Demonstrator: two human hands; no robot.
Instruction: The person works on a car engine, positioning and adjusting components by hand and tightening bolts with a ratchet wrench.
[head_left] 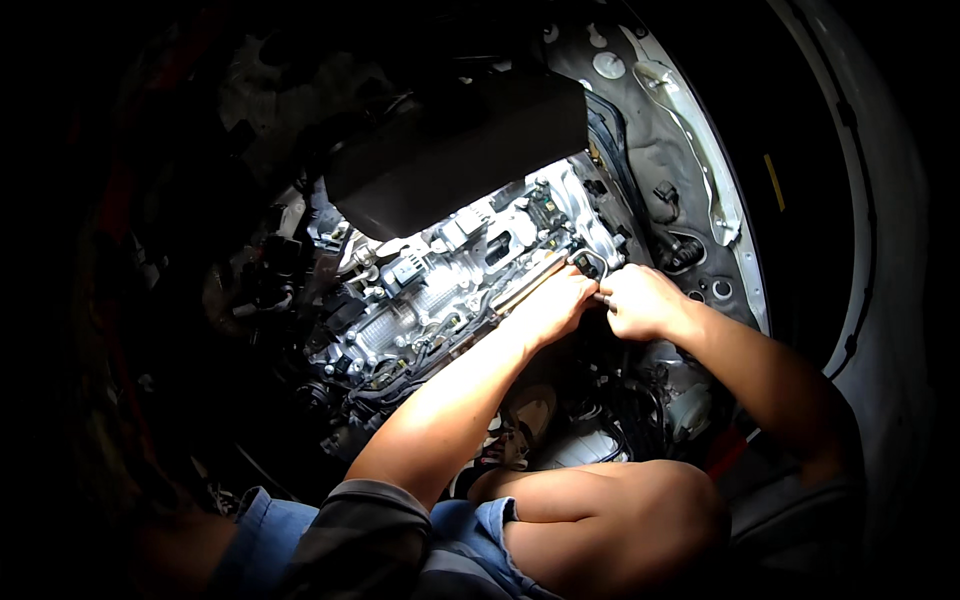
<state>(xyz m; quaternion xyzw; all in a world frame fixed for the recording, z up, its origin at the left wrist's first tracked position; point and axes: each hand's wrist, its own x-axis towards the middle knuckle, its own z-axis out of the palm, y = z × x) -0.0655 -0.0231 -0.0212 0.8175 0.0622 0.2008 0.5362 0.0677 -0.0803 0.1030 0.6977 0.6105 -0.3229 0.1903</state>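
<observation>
Over the right end of a brightly lit engine [430,285], my two hands meet close together. My left hand [562,303] is closed, its fingers bent inward at the engine's near edge. My right hand [645,300] is closed as well, just to the right of it. A short dark piece shows between the fingers of both hands, too small and covered to name. Just beyond them a thin curved tube [602,262] bends down toward the fingers. Bundled dark wiring [420,365] runs along the engine's near side, left of my left hand.
A large dark flat panel [460,150] hangs over the engine's far side. Along the right runs the pale metal body edge [735,230]. Below my hands are more hoses and a rounded grey part [690,408]. My bent knee [640,510] and a shoe [530,415] are close by.
</observation>
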